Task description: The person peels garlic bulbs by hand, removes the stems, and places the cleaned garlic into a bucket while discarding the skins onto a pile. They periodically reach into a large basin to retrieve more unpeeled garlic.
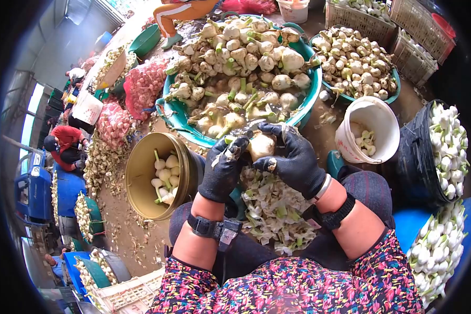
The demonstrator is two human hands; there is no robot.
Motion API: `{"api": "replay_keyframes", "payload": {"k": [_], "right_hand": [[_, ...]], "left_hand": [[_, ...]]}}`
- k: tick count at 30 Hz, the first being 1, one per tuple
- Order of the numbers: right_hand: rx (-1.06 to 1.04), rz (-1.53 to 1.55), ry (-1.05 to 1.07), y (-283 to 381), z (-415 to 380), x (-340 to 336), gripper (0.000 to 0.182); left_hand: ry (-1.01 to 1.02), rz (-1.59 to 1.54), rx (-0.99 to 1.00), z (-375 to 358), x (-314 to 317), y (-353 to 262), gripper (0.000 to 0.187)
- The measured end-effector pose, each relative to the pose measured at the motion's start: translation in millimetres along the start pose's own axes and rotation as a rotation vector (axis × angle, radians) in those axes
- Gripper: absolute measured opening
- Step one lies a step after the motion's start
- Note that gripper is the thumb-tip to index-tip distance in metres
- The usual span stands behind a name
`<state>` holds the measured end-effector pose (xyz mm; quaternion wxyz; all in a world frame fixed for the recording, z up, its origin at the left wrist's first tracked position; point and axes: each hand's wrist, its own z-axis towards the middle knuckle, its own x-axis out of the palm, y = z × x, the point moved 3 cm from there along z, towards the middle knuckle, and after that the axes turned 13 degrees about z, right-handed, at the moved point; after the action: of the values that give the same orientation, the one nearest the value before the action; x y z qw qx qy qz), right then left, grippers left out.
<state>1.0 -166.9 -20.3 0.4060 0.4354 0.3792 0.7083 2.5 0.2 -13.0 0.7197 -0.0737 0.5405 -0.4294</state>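
Presently, both gloved hands, left hand (221, 170) and right hand (297, 163), are closed on one pale bulb (262, 146). Bulb lies between the two sets of fingers, the left grip at its left side, the right grip at its right side, with its lower face partly exposed. Position: just beside the near rim of the large teal basin (317, 89), above a heap of peelings (275, 209). Edges: tan bucket (136, 157) stands to the left, white bucket (343, 137) to the right; the hands are apart from both. Open room: a strip of floor (324, 109) right of the basin, and scrap-strewn floor beyond the tan bucket. Counts: two hands, one held bulb, three nearby buckets including a black bucket (414, 159), one smaller basin (396, 90) at upper right. Bulbs in the basins overlap; no exact count possible. Left fingertips partly hidden by debris.
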Motion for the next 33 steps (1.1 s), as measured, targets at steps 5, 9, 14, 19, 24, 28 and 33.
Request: {"api": "replay_keyframes", "payload": {"k": [5, 9, 14, 19, 24, 28, 33], "right_hand": [[0.281, 0.45, -0.109, -4, -5, 4, 0.053], [0.313, 0.492, -0.204, -4, -3, -3, 0.05], [0.191, 0.497, -0.167, 1, -2, 1, 0.056], [0.168, 0.451, -0.125, -5, -3, 5, 0.055], [0.222, 0.235, -0.15, -17, -1, -2, 0.043], [0.654, 0.933, -0.157, -40, -6, 0, 0.035], [0.569, 1.08, -0.16, -27, -7, 8, 0.039]], "left_hand": [[-0.038, 0.05, 0.148, 2, -7, -10, 0.028], [0.041, 0.258, 0.125, 4, -14, -24, 0.033], [-0.003, 0.346, 0.21, -2, -7, 6, 0.036], [-0.021, 0.37, 0.194, -1, -6, -5, 0.031], [0.06, -0.702, -0.458, -4, -1, 0, 0.021], [-0.013, -0.505, -0.3, -7, -6, 12, 0.018], [-0.053, -0.482, -0.304, -4, -4, 3, 0.017]]}}
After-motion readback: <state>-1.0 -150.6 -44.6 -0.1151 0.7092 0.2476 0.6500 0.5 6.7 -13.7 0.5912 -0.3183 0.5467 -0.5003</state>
